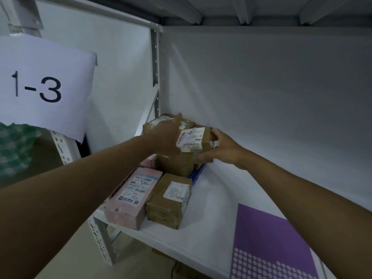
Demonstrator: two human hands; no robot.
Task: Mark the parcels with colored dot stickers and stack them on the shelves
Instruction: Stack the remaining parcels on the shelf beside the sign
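Both hands, left point(165, 135) and right point(223, 148), gripped one labelled parcel point(194, 140) above several stacked parcels; one purple sticker sheet point(269, 244) lay nearby.

white shelf point(217, 198), taped parcels point(169, 200), purple sticker sheet point(267, 234)

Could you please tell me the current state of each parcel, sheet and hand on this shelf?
small brown parcel: held above the stack by both hands.
left hand: on the parcel's left side.
right hand: gripping its right end.
pink parcel: lying flat at the shelf's front, purple dot on its end.
brown parcel: flat beside it, purple dot.
purple sticker sheet: flat on shelf, some dots peeled off.
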